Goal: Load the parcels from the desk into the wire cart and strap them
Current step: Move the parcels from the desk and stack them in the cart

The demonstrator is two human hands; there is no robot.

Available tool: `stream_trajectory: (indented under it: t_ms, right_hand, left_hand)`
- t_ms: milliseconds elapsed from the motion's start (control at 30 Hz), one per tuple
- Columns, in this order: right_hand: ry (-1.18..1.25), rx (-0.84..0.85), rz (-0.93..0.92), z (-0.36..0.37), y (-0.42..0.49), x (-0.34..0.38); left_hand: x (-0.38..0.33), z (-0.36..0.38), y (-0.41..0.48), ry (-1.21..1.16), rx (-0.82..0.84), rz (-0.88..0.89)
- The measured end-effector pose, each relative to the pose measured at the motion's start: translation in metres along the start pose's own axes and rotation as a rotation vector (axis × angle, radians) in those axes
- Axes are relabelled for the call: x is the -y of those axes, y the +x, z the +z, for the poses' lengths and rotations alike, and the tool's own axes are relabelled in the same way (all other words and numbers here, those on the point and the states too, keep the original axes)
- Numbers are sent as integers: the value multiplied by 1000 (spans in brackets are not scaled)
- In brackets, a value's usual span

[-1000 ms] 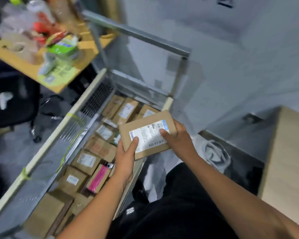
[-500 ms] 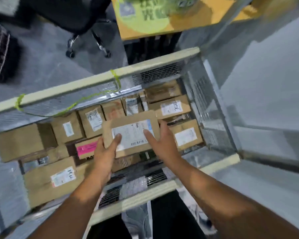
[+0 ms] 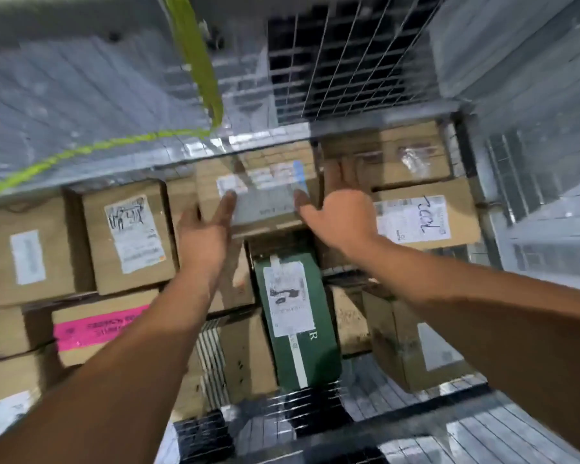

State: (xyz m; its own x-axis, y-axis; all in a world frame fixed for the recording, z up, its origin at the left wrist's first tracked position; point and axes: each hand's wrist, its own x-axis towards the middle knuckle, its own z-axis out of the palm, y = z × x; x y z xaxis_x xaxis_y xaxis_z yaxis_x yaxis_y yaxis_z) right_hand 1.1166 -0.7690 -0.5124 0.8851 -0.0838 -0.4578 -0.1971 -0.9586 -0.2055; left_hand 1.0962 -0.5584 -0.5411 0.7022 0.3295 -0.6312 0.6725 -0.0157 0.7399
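I look down into the wire cart (image 3: 349, 61), which holds several brown parcels. A flat brown parcel (image 3: 265, 195) with a white label is low in the cart near the far wall, blurred by motion. My left hand (image 3: 203, 232) grips its left edge with the thumb on the label. My right hand (image 3: 337, 217) grips its right edge, thumb on top and fingers behind. Whether the parcel rests on the boxes below cannot be told. A yellow-green strap (image 3: 198, 61) hangs down the cart's far wall.
Around the held parcel lie a dark green box (image 3: 295, 316), a box with a pink label (image 3: 98, 329), a box with a scribbled label (image 3: 131, 236) and one with handwriting (image 3: 416, 219). Mesh walls close in at the far and right sides.
Both hands have carried the parcel from above the cart's rim down deep inside, toward the far wall. My view has dropped closer to the stacked boxes.
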Motion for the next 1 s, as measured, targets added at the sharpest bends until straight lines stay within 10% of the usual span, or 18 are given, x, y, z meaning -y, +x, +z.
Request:
stream_trajectory:
  t_ms: [233, 633, 1000]
  right_hand:
    - [-130, -152, -126, 17, 19, -9]
    - [57, 319, -38, -124, -150, -1]
    - [402, -158, 508, -239, -501, 24]
  left_hand:
    - [2, 34, 23, 142, -74, -12]
    - [-126, -79, -155, 179, 198, -294]
    - [-189, -107, -404, 975, 743, 677]
